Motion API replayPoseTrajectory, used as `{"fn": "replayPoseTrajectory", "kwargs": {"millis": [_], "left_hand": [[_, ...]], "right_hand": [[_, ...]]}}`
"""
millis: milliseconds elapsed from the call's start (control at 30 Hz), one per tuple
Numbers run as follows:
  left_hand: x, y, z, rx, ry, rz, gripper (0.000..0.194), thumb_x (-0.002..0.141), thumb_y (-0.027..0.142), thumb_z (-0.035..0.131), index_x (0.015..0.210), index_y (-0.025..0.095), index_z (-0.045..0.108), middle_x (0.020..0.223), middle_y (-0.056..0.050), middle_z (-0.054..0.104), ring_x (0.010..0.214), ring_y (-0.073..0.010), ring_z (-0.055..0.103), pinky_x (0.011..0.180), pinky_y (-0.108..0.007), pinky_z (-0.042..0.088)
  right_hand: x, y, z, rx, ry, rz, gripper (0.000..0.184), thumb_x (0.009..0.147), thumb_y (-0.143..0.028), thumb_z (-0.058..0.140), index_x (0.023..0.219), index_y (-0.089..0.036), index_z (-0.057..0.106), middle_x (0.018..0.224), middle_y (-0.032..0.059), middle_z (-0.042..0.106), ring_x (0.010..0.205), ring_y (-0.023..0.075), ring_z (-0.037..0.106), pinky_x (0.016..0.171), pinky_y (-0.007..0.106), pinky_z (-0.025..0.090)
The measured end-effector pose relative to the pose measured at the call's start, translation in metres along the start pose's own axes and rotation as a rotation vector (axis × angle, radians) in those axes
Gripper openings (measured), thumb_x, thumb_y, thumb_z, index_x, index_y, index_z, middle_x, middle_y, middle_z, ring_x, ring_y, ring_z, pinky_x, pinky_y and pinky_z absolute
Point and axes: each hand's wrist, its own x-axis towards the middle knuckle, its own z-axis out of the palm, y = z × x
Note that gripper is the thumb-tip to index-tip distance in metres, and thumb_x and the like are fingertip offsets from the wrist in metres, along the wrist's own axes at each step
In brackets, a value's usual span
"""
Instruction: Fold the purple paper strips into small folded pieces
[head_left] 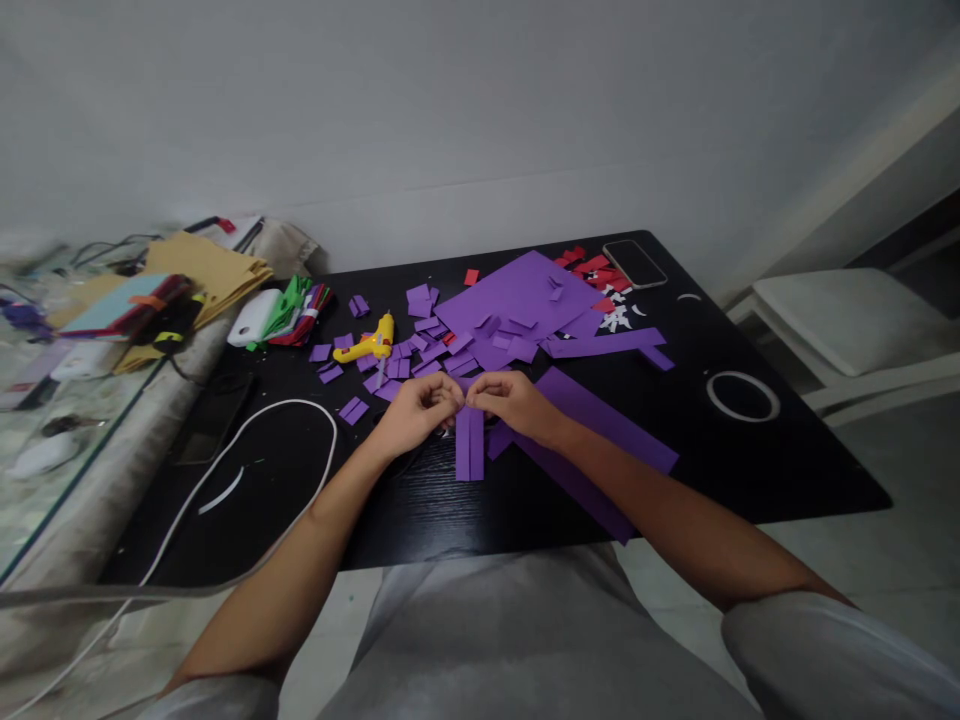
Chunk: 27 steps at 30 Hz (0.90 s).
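Note:
My left hand (421, 408) and my right hand (517, 402) meet at the middle of the black table. Their fingertips pinch the upper end of a purple strip (470, 450), which hangs toward me with a line down its middle. Whether it is one creased piece or two side by side, I cannot tell. Under my right forearm lies a large purple sheet (600, 430). Small cut purple pieces (427, 345) are scattered just beyond my hands, and a yellow glue gun (369, 342) rests among them to the left.
At the back right are red pieces (592, 265), white scraps (616, 315) and a phone (634, 262). A white ring (742, 396) lies to the right. A white cable (330, 440) loops across the left side, near folded green material (291, 308).

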Motion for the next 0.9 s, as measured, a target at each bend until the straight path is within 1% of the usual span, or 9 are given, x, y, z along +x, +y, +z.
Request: {"fn": "replayPoseTrajectory", "kwargs": {"millis": [100,233,333,567,833,900], "left_hand": [[0.0009,-0.0020,0.0006,-0.018,-0.003,-0.027,0.009,0.075,0.022,0.066,0.078,0.015,0.061,0.057,0.004,0.058,0.048,-0.0085,0.055,0.051,-0.019,0.044],[0.0017,-0.0031,0.0007,-0.022,0.081,0.002,0.009,0.077,0.024,0.064,0.077,0.016,0.060,0.052,0.005,0.058,0.045,-0.0078,0.051,0.049,-0.018,0.039],[0.0015,-0.0023,0.0001,-0.016,0.111,0.019,0.009,0.078,0.024,0.063,0.078,0.016,0.060,0.053,0.004,0.058,0.046,-0.0077,0.051,0.049,-0.018,0.038],[0.0007,-0.0022,0.0019,-0.005,0.051,-0.005,0.011,0.078,0.026,0.065,0.077,0.016,0.062,0.059,0.005,0.055,0.049,-0.0075,0.049,0.051,-0.020,0.042],[0.0008,-0.0072,0.0015,0.029,-0.001,0.021,0.009,0.078,0.023,0.065,0.080,0.015,0.063,0.063,0.004,0.058,0.053,-0.0078,0.051,0.054,-0.020,0.042],[0.0009,-0.0078,0.0008,0.041,0.006,0.023,0.009,0.078,0.023,0.065,0.081,0.015,0.064,0.064,0.004,0.058,0.053,-0.0078,0.051,0.054,-0.020,0.041]], "right_hand": [[0.0001,-0.0002,-0.0005,0.002,-0.005,0.020,0.012,0.072,-0.027,0.072,0.074,-0.016,0.069,0.063,-0.0019,0.068,0.057,0.0109,0.060,0.060,0.023,0.047],[0.0019,-0.0003,-0.0028,0.105,0.025,0.052,0.015,0.072,-0.030,0.075,0.076,-0.017,0.068,0.068,-0.0002,0.071,0.064,0.0147,0.068,0.067,0.028,0.056],[0.0029,-0.0004,-0.0042,0.144,0.041,0.051,0.015,0.071,-0.028,0.075,0.075,-0.017,0.067,0.068,-0.0003,0.071,0.063,0.0146,0.068,0.068,0.029,0.057],[0.0037,0.0021,-0.0010,0.090,0.049,0.036,0.007,0.071,-0.023,0.071,0.073,-0.017,0.068,0.065,-0.0007,0.070,0.062,0.0152,0.069,0.065,0.027,0.057],[0.0042,0.0033,-0.0019,0.005,0.001,-0.007,0.010,0.068,-0.026,0.069,0.071,-0.017,0.066,0.062,-0.0012,0.069,0.058,0.0133,0.066,0.060,0.025,0.054],[0.0048,0.0028,-0.0041,0.004,-0.009,-0.001,0.011,0.067,-0.027,0.068,0.070,-0.017,0.066,0.060,-0.0012,0.068,0.055,0.0123,0.065,0.060,0.025,0.054]]}}
